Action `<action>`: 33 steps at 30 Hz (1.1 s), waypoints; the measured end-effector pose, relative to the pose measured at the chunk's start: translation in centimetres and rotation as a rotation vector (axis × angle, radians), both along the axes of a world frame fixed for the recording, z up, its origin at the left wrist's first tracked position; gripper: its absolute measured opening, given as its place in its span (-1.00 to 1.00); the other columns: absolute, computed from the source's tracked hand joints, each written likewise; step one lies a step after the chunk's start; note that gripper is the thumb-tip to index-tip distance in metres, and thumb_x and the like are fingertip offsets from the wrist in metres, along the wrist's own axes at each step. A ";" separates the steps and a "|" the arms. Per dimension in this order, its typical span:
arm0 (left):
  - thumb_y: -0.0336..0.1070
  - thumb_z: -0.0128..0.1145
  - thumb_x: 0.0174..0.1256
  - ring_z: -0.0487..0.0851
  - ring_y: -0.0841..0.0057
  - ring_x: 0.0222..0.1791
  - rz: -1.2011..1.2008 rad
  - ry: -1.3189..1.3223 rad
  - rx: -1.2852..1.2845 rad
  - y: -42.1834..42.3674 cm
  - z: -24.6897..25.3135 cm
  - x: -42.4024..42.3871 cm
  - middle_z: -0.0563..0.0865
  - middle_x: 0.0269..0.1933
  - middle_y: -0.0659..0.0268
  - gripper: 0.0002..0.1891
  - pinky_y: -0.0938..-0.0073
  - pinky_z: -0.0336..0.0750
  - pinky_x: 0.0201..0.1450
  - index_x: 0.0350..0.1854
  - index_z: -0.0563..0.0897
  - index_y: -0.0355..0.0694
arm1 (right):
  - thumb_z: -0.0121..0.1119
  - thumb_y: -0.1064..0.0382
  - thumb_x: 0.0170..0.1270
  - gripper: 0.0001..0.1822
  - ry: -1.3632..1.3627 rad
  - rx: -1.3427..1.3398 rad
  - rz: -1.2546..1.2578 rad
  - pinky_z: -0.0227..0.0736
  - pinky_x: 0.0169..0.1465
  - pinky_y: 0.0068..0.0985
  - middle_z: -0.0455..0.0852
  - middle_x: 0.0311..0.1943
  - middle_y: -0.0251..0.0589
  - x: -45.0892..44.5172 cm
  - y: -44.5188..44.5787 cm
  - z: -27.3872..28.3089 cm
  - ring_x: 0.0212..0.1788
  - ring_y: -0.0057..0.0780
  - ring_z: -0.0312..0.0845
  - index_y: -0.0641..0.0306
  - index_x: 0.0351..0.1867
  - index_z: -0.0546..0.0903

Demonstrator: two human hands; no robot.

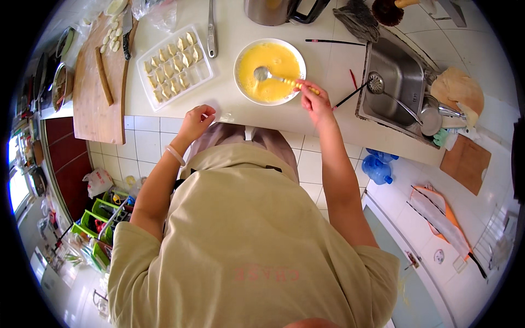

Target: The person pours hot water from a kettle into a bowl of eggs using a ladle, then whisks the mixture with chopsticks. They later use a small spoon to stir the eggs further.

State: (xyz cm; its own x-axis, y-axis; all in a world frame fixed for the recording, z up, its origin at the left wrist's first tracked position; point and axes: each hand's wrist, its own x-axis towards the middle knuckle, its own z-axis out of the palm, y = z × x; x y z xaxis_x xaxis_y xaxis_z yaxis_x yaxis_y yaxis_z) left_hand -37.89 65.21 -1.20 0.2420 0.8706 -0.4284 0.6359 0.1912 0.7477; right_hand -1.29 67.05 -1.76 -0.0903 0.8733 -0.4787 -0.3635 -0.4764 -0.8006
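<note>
My right hand [315, 99] grips the yellow-and-white handle of a metal spoon [283, 79]. The spoon's bowl rests in beaten egg [272, 61], which fills much of a white plate-like bowl [239, 84] on the counter. At the counter's front edge, left of the bowl, my left hand [199, 119] holds nothing, its fingers loosely curled with the thumb near them. Beyond that hand lies a white plastic tray [207, 69] with several rows of dumplings [169, 71]; some compartments at its right side hold none.
On the left, a wooden board [88, 82] bears a rolling pin [103, 76], dough pieces [111, 39] and a knife [128, 24]. A metal kettle [268, 11] and a long-handled utensil [211, 35] lie behind. A sink [396, 82] with a skimmer [376, 83] is at right.
</note>
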 end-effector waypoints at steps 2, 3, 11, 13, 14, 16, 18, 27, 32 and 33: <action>-0.39 0.18 0.11 0.60 0.52 -0.45 -0.002 -0.004 0.003 0.0 -0.1 -0.1 0.67 -0.31 0.22 -0.82 0.52 0.53 -0.30 -0.24 0.62 -0.31 | 0.11 0.25 0.28 -0.73 -0.057 0.044 -0.053 0.02 -0.65 -0.79 0.67 -0.32 -0.21 0.1 1.6 0.3 -0.71 -0.82 0.13 0.33 -0.05 0.59; -0.39 0.18 0.11 0.60 0.52 -0.45 -0.003 -0.005 0.004 0.0 -0.2 -0.1 0.67 -0.31 0.22 -0.83 0.52 0.53 -0.31 -0.24 0.62 -0.31 | 0.12 0.25 0.28 -0.72 -0.095 0.064 -0.056 0.02 -0.65 -0.80 0.67 -0.32 -0.21 0.0 2.2 0.4 -0.71 -0.83 0.13 0.32 -0.04 0.59; -0.41 0.16 0.16 0.58 0.63 -0.48 -0.005 -0.003 0.044 -0.2 -0.6 -0.7 0.67 -0.35 0.30 -0.85 0.59 0.52 -0.37 -0.23 0.61 -0.31 | 0.17 0.25 0.23 -0.73 -0.108 0.027 0.094 0.00 -0.64 -0.80 0.67 -0.32 -0.23 -0.1 2.9 -0.3 -0.70 -0.81 0.13 0.31 -0.07 0.60; -0.41 0.16 0.16 0.59 0.63 -0.48 -0.004 -0.001 0.042 -0.2 -0.6 -0.7 0.67 -0.35 0.29 -0.85 0.59 0.52 -0.37 -0.23 0.61 -0.31 | 0.17 0.24 0.23 -0.73 -0.103 -0.004 0.142 0.00 -0.64 -0.80 0.67 -0.32 -0.24 -0.3 2.4 -0.4 -0.70 -0.81 0.12 0.30 -0.08 0.60; -0.40 0.16 0.17 0.59 0.63 -0.48 -0.006 0.001 0.041 -0.3 -0.6 -0.7 0.67 -0.35 0.29 -0.84 0.59 0.52 -0.38 -0.22 0.61 -0.31 | 0.17 0.24 0.23 -0.73 -0.102 -0.018 0.169 0.00 -0.63 -0.79 0.67 -0.32 -0.25 -0.3 2.1 -0.5 -0.69 -0.81 0.12 0.30 -0.08 0.61; -0.40 0.16 0.17 0.59 0.62 -0.48 -0.009 0.005 0.044 -0.3 -0.5 -0.7 0.66 -0.35 0.29 -0.84 0.59 0.52 -0.38 -0.22 0.61 -0.31 | 0.15 0.24 0.25 -0.73 -0.097 -0.037 0.230 0.00 -0.63 -0.80 0.66 -0.32 -0.25 -0.4 1.6 -0.5 -0.69 -0.83 0.12 0.30 -0.06 0.60; -0.39 0.16 0.17 0.60 0.62 -0.48 -0.012 0.010 0.049 -0.3 -0.5 -0.6 0.66 -0.35 0.28 -0.84 0.58 0.52 -0.38 -0.22 0.61 -0.31 | 0.12 0.26 0.28 -0.72 -0.088 -0.048 0.296 0.00 -0.63 -0.81 0.66 -0.31 -0.24 -0.4 1.2 -0.4 -0.69 -0.85 0.12 0.30 -0.02 0.58; -0.41 0.18 0.10 0.61 0.52 -0.42 -0.028 -0.033 0.048 1.0 -0.8 0.1 0.68 -0.34 0.24 -0.84 0.51 0.53 -0.31 -0.25 0.62 -0.30 | 0.10 0.24 0.27 -0.72 0.212 -0.138 -0.009 0.00 -0.63 -0.78 0.65 -0.34 -0.23 2.2 -2.4 0.2 -0.72 -0.81 0.10 0.30 -0.04 0.58; -0.43 0.15 0.15 0.55 0.66 -0.49 -0.082 -0.010 0.085 1.2 -1.1 0.2 0.65 -0.39 0.32 -0.84 0.62 0.49 -0.39 -0.22 0.62 -0.30 | 0.03 0.23 0.32 -0.68 0.365 0.223 -0.339 0.02 -0.60 -0.77 0.65 -0.30 -0.18 11.0 -4.8 4.4 -0.71 -0.79 0.09 0.29 0.05 0.50; -0.43 0.15 0.15 0.55 0.66 -0.50 -0.080 -0.003 0.081 1.3 -1.0 0.2 0.65 -0.40 0.33 -0.84 0.62 0.49 -0.39 -0.22 0.62 -0.31 | 0.02 0.22 0.33 -0.68 0.320 0.283 -0.433 0.03 -0.59 -0.77 0.65 -0.27 -0.16 13.2 -5.5 5.9 -0.69 -0.79 0.11 0.29 0.05 0.50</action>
State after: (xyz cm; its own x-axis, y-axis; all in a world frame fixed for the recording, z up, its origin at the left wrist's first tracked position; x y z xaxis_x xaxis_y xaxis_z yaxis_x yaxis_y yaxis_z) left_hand -37.66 66.46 -2.25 0.3129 0.8802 -0.3568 0.6444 0.0792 0.7605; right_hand 11.86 61.59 4.14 0.2003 0.9523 -0.2304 -0.7205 -0.0163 -0.6933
